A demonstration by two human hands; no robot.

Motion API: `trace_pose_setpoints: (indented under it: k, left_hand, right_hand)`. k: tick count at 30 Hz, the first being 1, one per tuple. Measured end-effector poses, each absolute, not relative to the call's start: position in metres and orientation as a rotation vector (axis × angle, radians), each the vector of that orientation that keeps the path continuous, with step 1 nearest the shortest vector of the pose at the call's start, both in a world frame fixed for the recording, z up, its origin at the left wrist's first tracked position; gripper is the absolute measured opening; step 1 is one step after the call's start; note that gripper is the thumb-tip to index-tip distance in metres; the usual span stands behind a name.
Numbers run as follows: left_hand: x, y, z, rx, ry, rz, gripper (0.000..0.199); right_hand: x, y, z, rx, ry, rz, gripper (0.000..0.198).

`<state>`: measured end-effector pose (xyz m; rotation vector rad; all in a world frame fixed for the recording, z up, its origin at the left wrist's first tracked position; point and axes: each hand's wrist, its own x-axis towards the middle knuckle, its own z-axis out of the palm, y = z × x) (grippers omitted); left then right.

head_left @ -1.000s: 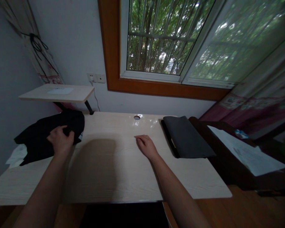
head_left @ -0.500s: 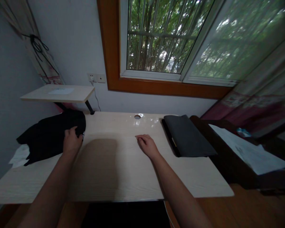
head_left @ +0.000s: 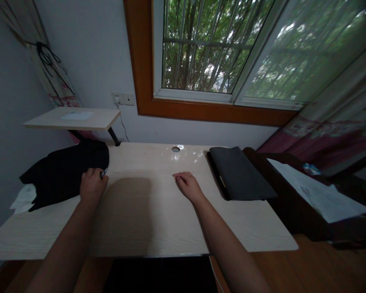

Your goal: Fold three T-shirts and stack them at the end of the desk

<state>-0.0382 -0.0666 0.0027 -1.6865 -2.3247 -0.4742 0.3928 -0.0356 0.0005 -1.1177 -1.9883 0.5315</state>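
On the left of the pale wooden desk (head_left: 171,228), a black cloth (head_left: 61,173) lies spread out. My left hand (head_left: 93,187) is at its right edge with the fingers curled closed. A small dark, shiny item (head_left: 103,174) shows beside the thumb; its kind cannot be made out. My right hand (head_left: 188,186) rests on the middle of the desk, its fingers bent and pressed together, with nothing visible in them.
A dark grey folder (head_left: 240,175) lies on the right of the desk. Back left stands a small raised shelf (head_left: 97,120) with a paper (head_left: 77,116) on it. White material (head_left: 23,198) shows under the cloth. A cable hole (head_left: 175,149) is near the wall.
My left hand has drawn slightly back toward me, its fingers closing in, and a small dark item now shows at the thumb. My right hand has stayed in place.
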Motion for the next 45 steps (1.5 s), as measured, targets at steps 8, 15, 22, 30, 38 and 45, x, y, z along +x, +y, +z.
trace_pose_setpoints:
  k: [8, 15, 22, 30, 38, 45]
  left_hand:
    - [-0.036, -0.061, -0.002, -1.913, -2.168, -0.704, 0.02]
    - [0.001, -0.061, 0.006, -2.35, -1.914, -0.805, 0.013]
    - [0.06, -0.076, 0.011, -2.789, -1.516, -0.673, 0.011]
    - [0.139, -0.107, 0.025, -3.21, -1.062, -0.575, 0.023]
    - [0.193, -0.123, 0.051, -3.468, -0.572, -0.58, 0.025]
    - [0.146, -0.091, 0.055, -3.013, -1.14, -1.113, 0.017]
  right_hand:
    - [0.392, -0.037, 0.003, -1.13, -1.995, 0.529, 0.027]
    - [0.392, -0.035, -0.001, -1.119, -1.997, 0.518, 0.026]
    - [0.392, -0.035, 0.0, -1.128, -2.002, 0.503, 0.025]
    - [0.392, -0.037, 0.004, -1.132, -1.983, 0.524, 0.023]
    - [0.393, -0.041, 0.009, -1.037, -1.943, 0.586, 0.035]
    - [0.394, -0.035, -0.002, -1.115, -1.974, 0.623, 0.056]
